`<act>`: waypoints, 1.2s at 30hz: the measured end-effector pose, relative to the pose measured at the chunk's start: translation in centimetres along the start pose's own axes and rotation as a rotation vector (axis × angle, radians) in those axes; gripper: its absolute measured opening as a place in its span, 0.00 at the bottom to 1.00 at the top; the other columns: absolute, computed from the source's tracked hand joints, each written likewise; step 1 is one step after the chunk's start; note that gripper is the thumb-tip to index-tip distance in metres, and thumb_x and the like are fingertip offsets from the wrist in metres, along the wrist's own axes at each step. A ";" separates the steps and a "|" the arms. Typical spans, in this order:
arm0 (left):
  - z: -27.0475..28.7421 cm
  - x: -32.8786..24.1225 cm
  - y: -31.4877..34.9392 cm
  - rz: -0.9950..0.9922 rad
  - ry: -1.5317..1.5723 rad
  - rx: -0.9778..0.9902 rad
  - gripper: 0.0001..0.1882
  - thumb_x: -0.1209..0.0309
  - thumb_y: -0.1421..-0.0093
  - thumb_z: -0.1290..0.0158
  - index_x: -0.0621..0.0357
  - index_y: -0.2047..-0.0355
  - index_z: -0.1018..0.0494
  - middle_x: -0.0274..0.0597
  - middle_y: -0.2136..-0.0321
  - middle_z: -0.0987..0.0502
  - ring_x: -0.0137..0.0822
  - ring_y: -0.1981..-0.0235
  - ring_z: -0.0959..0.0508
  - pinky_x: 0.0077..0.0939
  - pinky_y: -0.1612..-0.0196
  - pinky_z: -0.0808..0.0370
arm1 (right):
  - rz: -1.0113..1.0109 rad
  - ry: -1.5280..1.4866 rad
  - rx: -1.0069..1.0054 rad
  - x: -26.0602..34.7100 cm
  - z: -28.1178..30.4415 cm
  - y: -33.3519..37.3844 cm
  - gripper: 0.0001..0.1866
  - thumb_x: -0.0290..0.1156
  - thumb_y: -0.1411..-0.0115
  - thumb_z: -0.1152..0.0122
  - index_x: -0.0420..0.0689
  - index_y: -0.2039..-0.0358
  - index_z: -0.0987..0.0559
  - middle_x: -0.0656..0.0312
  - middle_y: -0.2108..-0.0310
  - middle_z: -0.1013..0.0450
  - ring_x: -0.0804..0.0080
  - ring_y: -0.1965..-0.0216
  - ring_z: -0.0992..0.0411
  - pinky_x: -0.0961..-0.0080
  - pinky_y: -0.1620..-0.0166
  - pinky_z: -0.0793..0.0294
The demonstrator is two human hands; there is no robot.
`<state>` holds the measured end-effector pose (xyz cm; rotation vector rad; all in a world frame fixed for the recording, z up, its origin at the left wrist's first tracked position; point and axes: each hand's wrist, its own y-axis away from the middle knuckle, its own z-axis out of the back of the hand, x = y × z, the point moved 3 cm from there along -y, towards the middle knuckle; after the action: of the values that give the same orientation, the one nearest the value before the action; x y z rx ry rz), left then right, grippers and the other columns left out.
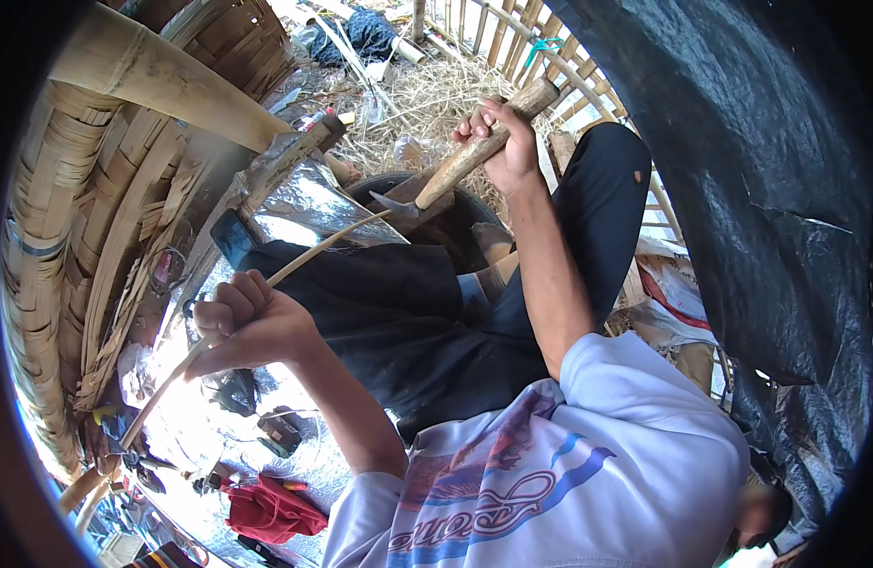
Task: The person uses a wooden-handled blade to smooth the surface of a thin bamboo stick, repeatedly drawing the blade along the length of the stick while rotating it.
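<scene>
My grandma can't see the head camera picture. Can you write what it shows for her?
The person's left hand holds a thin pale strip, and the right hand grips a wooden-handled knife, its blade at the strip's far end. A woven wall stands at left, a dark plastic sheet at right.

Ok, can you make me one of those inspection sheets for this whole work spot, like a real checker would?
Surface: shiny silvery sheet, bright with glare
Job's things: long thin pale strip, bent in a curve; wooden-handled knife, its blade close to the strip's far end, contact unclear
Clutter: crumpled red cloth, small dark boxy thing, both left of the person's body
Hands: left hand closed around the strip; right hand closed around the knife handle
Cables: cannot tell; lower left too jumbled
Surroundings: woven wall at left, dark plastic sheet at right, straw beyond
</scene>
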<state>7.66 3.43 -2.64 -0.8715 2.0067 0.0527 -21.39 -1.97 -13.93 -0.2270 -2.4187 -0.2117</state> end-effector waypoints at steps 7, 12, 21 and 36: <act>2.8 1.1 -3.8 -0.064 -0.110 -0.062 0.33 0.31 0.46 0.74 0.47 0.85 0.57 0.25 0.89 0.61 0.23 0.85 0.60 0.17 0.83 0.60 | 0.117 0.213 -0.053 -1.8 0.8 0.7 0.06 0.27 0.49 0.47 0.45 0.78 0.34 0.67 0.86 0.41 0.79 0.83 0.40 0.80 0.76 0.39; 1.3 1.2 -2.7 -0.050 -0.107 -0.051 0.32 0.31 0.45 0.76 0.46 0.85 0.57 0.25 0.89 0.61 0.21 0.86 0.60 0.16 0.84 0.62 | 0.097 0.378 0.049 -4.8 -0.2 2.0 0.05 0.20 0.52 0.46 0.41 0.79 0.33 0.65 0.87 0.37 0.80 0.86 0.38 0.81 0.81 0.40; 2.1 0.6 -2.2 -0.027 -0.053 -0.001 0.35 0.27 0.50 0.74 0.46 0.86 0.60 0.24 0.92 0.61 0.19 0.89 0.61 0.17 0.85 0.63 | 0.050 0.290 0.278 -5.6 -4.7 4.5 0.08 0.23 0.49 0.44 0.42 0.81 0.33 0.67 0.86 0.36 0.82 0.84 0.39 0.83 0.78 0.40; -0.1 1.3 -0.5 -0.014 0.158 0.333 0.35 0.27 0.52 0.71 0.46 0.88 0.56 0.22 0.92 0.61 0.19 0.90 0.61 0.16 0.87 0.63 | 0.357 0.784 0.313 -6.4 -3.1 4.0 0.10 0.23 0.53 0.43 0.41 0.88 0.30 0.68 0.89 0.34 0.85 0.86 0.36 0.81 0.81 0.38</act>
<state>7.49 2.29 -3.45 -0.6923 2.0758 -0.3585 -13.80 0.54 -15.42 -0.3486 -1.5710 0.2102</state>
